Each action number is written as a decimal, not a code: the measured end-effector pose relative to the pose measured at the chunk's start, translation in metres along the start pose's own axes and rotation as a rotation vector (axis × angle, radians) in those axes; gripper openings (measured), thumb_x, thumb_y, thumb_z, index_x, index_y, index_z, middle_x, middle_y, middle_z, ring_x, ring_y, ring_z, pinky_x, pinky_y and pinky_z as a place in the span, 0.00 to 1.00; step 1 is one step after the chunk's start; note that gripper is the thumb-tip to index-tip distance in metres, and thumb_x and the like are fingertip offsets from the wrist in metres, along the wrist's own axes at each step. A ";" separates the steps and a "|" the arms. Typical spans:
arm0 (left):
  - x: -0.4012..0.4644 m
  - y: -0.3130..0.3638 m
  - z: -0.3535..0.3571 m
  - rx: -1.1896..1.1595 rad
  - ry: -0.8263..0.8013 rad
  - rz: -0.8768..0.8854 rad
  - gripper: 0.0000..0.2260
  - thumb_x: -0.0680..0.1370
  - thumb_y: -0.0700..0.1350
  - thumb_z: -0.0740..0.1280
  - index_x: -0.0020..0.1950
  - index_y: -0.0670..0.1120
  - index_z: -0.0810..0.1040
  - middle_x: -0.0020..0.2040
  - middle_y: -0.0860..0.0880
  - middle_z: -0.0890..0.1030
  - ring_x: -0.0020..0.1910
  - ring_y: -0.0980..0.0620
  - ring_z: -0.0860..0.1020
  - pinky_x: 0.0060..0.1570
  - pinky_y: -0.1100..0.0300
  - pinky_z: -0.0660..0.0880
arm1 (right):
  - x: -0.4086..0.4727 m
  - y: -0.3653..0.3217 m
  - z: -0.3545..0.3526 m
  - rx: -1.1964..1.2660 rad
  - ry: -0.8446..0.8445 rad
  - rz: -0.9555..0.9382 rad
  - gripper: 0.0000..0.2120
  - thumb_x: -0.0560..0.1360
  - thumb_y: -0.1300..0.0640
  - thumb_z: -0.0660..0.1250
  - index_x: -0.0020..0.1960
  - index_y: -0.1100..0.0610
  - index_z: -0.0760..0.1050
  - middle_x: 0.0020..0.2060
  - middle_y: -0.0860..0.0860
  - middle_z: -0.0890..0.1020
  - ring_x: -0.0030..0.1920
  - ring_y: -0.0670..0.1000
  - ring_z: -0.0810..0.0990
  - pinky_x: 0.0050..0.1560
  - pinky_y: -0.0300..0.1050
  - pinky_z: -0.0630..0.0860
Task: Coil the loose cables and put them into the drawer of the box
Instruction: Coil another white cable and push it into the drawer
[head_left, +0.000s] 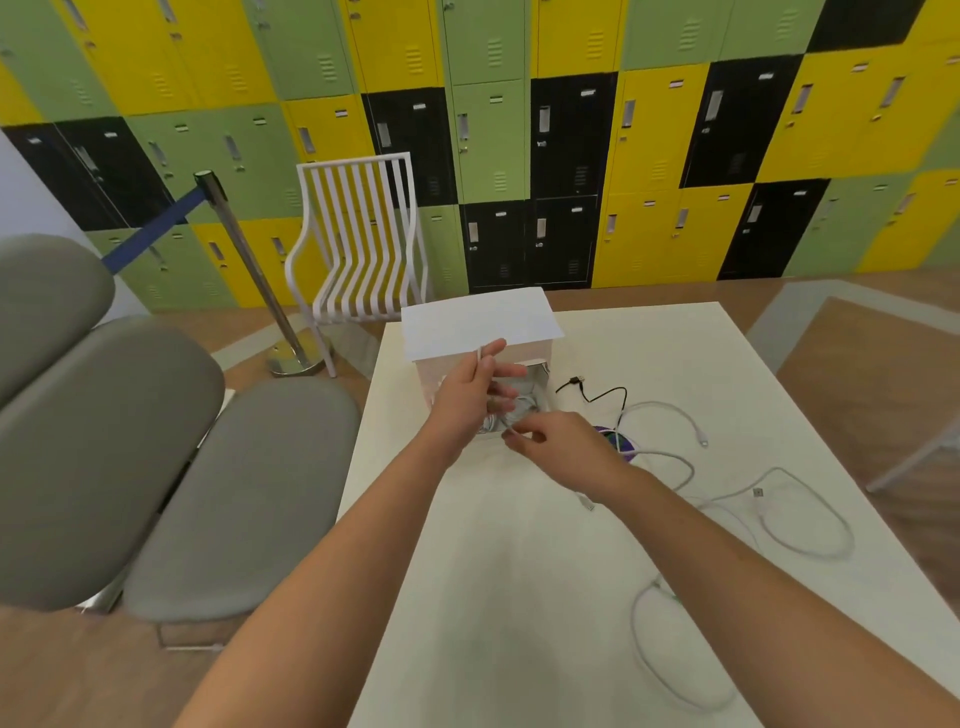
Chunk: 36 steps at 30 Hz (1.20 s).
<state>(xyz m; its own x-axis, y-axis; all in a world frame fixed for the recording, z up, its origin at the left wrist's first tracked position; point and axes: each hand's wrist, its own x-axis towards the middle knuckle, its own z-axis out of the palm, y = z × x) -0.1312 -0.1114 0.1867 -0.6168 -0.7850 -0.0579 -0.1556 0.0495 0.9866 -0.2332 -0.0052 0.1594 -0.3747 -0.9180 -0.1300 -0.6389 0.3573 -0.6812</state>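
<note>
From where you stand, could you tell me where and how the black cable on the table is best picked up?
Pinch the black cable at its raised bend, just behind the plug that points left, coming straight down from above. It lies flat and loose on the table, apart from the box, with free space around it. The right hand is nearer, I judge.

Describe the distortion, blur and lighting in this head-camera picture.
Head view: wide-angle bend curves the lockers and table edges; light is soft and even, shadows faint; the white box top is nearly washed out; the left hand, right hand and thin white cable between them look soft.
</note>
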 end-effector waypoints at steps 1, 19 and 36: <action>0.001 -0.002 0.000 0.001 -0.007 0.002 0.17 0.86 0.47 0.50 0.72 0.49 0.69 0.56 0.49 0.82 0.49 0.52 0.82 0.49 0.62 0.79 | -0.002 -0.001 -0.002 0.034 -0.037 -0.001 0.12 0.77 0.46 0.64 0.57 0.47 0.79 0.30 0.45 0.76 0.34 0.48 0.75 0.35 0.44 0.70; -0.015 -0.010 -0.008 0.232 -0.246 0.006 0.18 0.85 0.46 0.53 0.59 0.43 0.82 0.33 0.50 0.68 0.33 0.54 0.67 0.37 0.67 0.70 | 0.000 -0.016 -0.076 0.056 0.087 -0.085 0.02 0.73 0.57 0.68 0.46 0.51 0.77 0.36 0.47 0.77 0.38 0.47 0.75 0.34 0.39 0.68; -0.026 0.008 -0.014 -0.410 -0.177 -0.081 0.20 0.86 0.49 0.50 0.67 0.42 0.77 0.25 0.50 0.64 0.27 0.54 0.67 0.61 0.51 0.73 | 0.009 -0.011 -0.013 0.382 0.085 -0.061 0.19 0.83 0.57 0.54 0.71 0.43 0.68 0.39 0.49 0.80 0.32 0.50 0.75 0.35 0.42 0.74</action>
<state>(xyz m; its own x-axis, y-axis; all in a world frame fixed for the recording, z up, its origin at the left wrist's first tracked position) -0.1055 -0.0993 0.1980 -0.7434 -0.6566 -0.1275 0.0877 -0.2847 0.9546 -0.2386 -0.0154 0.1748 -0.4081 -0.9124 -0.0319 -0.3720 0.1981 -0.9069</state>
